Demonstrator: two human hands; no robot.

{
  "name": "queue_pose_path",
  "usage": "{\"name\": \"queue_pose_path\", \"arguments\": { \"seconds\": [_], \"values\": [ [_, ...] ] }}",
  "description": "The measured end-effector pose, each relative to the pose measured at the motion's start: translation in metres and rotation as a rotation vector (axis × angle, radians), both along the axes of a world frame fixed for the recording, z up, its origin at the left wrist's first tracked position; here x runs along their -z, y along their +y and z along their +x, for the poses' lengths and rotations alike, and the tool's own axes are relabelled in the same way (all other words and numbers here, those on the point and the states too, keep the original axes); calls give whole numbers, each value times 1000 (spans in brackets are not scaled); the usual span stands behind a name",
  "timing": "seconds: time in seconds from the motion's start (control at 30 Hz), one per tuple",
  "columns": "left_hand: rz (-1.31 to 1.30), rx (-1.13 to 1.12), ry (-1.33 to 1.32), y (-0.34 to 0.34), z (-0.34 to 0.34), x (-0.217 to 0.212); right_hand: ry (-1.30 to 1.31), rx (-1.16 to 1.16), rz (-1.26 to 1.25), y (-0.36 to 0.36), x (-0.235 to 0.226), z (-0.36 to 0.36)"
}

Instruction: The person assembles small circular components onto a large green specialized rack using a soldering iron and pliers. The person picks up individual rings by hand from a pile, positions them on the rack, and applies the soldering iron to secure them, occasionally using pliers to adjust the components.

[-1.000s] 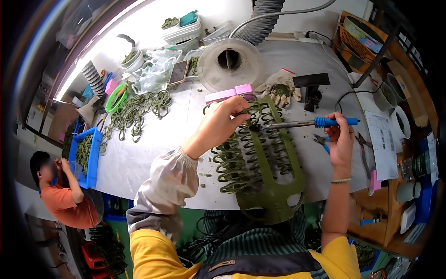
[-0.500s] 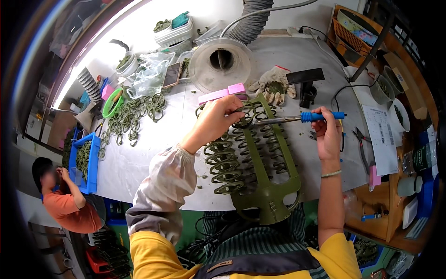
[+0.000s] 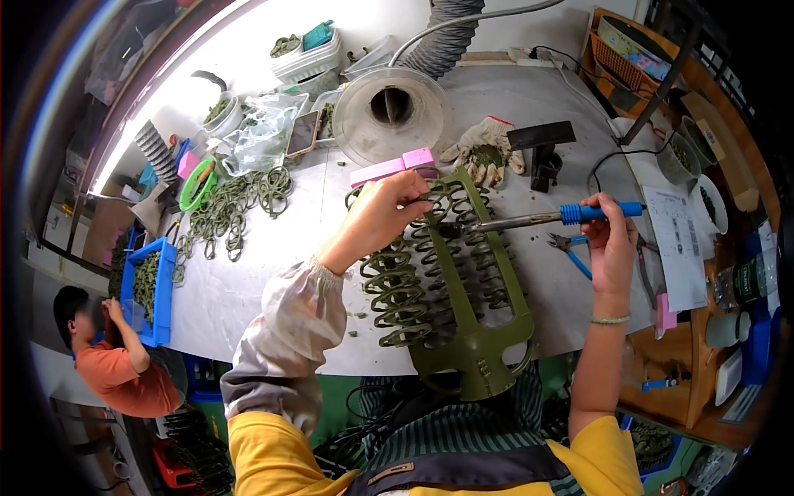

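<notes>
I am expecting the green rack (image 3: 475,351) to be light for its bulk, fairly stiff along its rails but springy and perhaps brittle in the looped pieces (image 3: 397,293), so I am treating a hard squeeze there as risky. Its surface is looking smooth, and I am guessing it could be slipping a little under dry skin. The broad plate at its six o'clock end is offering the sturdiest hold; the thin loops are suiting only a light pinch.

The rack is lying around five o'clock from the middle of the table (image 3: 223,306), its plate jutting past the near edge above my lap. It is showing a dull olive green, with long flat rails running up from the rounded, cut-out plate and rows of oval loops stacking beside them.

At its eleven o'clock, my left hand (image 3: 372,217) is pinching at the upper loops, its fingers hiding exactly which one. At two o'clock, the fingers of my right hand (image 3: 610,240) are gripping the blue-handled tool (image 3: 538,219), whose dark tip is pointing toward nine, in among the loops; whether it is touching one, I cannot tell.
</notes>
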State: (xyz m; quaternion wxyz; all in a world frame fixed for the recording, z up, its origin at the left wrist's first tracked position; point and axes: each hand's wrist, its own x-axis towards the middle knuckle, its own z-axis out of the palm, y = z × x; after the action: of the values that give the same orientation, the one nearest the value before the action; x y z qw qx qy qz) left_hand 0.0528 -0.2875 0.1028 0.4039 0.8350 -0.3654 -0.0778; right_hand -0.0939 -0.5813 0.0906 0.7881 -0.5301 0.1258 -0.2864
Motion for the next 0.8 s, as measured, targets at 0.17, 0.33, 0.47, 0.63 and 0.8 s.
{"name": "queue_pose_path", "arguments": {
  "seconds": [0.17, 0.33, 0.47, 0.63, 0.8],
  "values": [
    [8, 12, -147, 2, -6, -12, 64, 48, 0, -9, 2, -12],
    [-313, -322, -129, 91, 63, 9, 85, 37, 38, -7, -2, -14],
    [555, -933, -218, 217, 143, 70, 65, 19, 22, -7, -6, -15],
    [581, -758, -80, 289, 183, 120, 107, 6, 20, 1, -13, -17],
    [523, -613, -136, 265, 145, 118, 100, 5, -5, 6, -25, -24]
  ]
}}
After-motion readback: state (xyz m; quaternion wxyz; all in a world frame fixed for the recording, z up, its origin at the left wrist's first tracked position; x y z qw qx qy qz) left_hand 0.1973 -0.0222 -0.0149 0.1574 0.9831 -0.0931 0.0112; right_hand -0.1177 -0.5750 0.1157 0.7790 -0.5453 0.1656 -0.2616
